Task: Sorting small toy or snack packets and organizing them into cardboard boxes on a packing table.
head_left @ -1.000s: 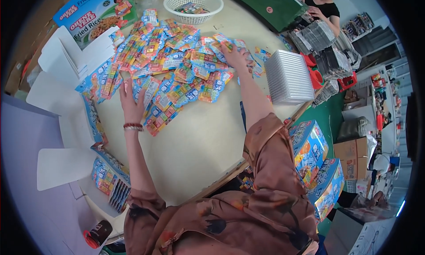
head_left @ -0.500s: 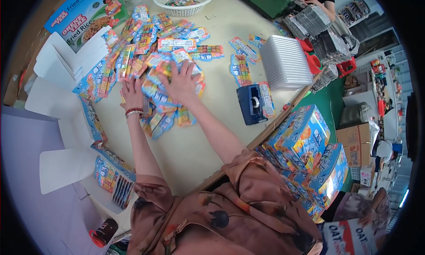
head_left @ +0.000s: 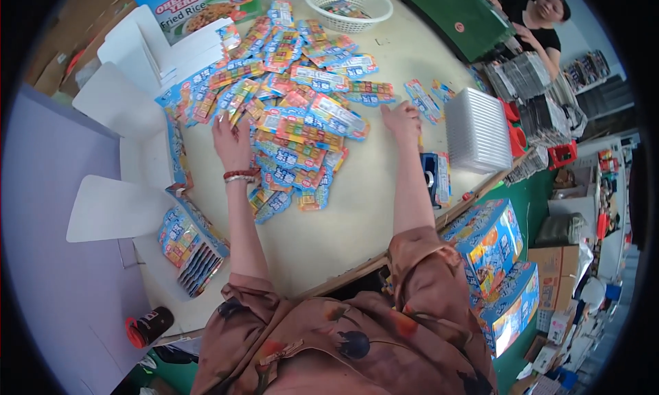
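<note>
A wide heap of colourful sachets (head_left: 295,113) is spread over the pale round table (head_left: 329,237), reaching from the table's far left edge across to its middle. The left hand (head_left: 232,142) is laid flat, palm down, on the near left part of the heap, with its fingers (head_left: 223,122) stretched forward and slightly apart; sachets lie under the fingertips and on both sides of them, and nothing is clamped. A beaded bracelet (head_left: 240,176) is worn at that wrist.

The right hand (head_left: 403,118) is set down at the heap's right edge, its fingers extended and close together, pointing away from the person. Whether a sachet is pinned beneath it cannot be told; the nearest sachets of the main heap lie just to the left of its fingertips, and a few loose sachets (head_left: 424,100) lie just beyond and to the right of them — apart from the heap.

Just beside the right forearm a blue tape dispenser (head_left: 432,177) stands on the table, and beyond it a stack of clear plastic trays (head_left: 477,131). A white basket (head_left: 347,4) is placed at the table's far edge. Folded white cartons (head_left: 151,52) lie at the far left, and an open box of sachets (head_left: 185,240) stands at the near left edge. Printed blue boxes (head_left: 491,251) are stacked below the table on the right — another person (head_left: 535,14) is seated at the far right.
</note>
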Action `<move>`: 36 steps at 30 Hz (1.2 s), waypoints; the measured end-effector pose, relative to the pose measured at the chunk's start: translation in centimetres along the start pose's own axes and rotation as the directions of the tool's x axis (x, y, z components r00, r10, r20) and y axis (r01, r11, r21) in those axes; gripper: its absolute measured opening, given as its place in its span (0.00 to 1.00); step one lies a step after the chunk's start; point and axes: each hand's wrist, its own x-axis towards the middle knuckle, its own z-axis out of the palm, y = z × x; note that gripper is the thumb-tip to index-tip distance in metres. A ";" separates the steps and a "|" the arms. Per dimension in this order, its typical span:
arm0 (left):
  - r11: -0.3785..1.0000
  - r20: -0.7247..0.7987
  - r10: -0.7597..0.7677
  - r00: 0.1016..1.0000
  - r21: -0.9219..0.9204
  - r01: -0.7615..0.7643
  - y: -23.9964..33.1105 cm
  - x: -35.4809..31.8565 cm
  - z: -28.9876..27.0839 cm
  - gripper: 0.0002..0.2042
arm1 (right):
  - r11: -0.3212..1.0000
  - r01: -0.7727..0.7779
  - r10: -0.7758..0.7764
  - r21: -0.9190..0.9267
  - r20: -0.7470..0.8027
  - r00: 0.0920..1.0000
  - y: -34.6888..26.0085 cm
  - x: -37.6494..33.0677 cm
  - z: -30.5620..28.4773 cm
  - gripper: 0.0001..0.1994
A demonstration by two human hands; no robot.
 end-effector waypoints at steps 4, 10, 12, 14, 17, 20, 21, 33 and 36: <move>0.990 0.002 0.130 0.991 0.055 -0.130 1.4 4.1 1.8 0.27 | 0.929 0.284 -0.314 0.239 0.099 0.944 -3.7 -5.7 0.6 0.42; 0.932 0.134 0.196 0.971 0.283 -0.227 -0.5 13.2 7.5 0.28 | 0.897 0.413 -0.423 0.159 0.033 0.905 -8.0 -7.7 -6.3 0.27; 0.890 0.213 0.204 0.955 0.366 -0.272 -1.0 16.7 9.4 0.29 | 0.820 0.516 -0.494 0.245 -0.151 0.856 -11.1 -5.1 -6.6 0.25; 0.844 0.306 0.172 0.937 0.445 -0.300 -1.8 19.6 11.9 0.29 | 0.651 0.657 -0.615 0.380 -0.244 0.750 -14.9 -2.3 -7.1 0.23; 0.825 0.454 0.075 0.888 0.472 -0.311 -3.3 23.6 14.2 0.34 | 0.380 0.817 -0.752 0.433 -0.371 0.546 -21.7 2.2 -4.9 0.24; 0.829 0.489 0.057 0.870 0.463 -0.315 -4.1 26.3 15.9 0.35 | 0.392 0.855 -0.805 0.341 -0.322 0.498 -26.8 5.5 -2.8 0.28; 0.862 0.492 -0.002 0.871 0.442 -0.248 -3.9 27.3 16.4 0.37 | 0.388 0.874 -0.822 0.292 -0.320 0.472 -28.3 6.5 -2.3 0.29; 0.851 0.433 0.083 0.897 0.438 -0.290 -2.7 25.0 18.9 0.36 | 0.454 0.875 -0.891 0.167 0.083 0.446 -33.3 12.0 1.0 0.36; 0.874 0.373 0.092 0.923 0.414 -0.254 -3.5 22.0 18.3 0.33 | 0.399 0.895 -0.916 0.197 0.120 0.382 -31.6 9.7 2.1 0.31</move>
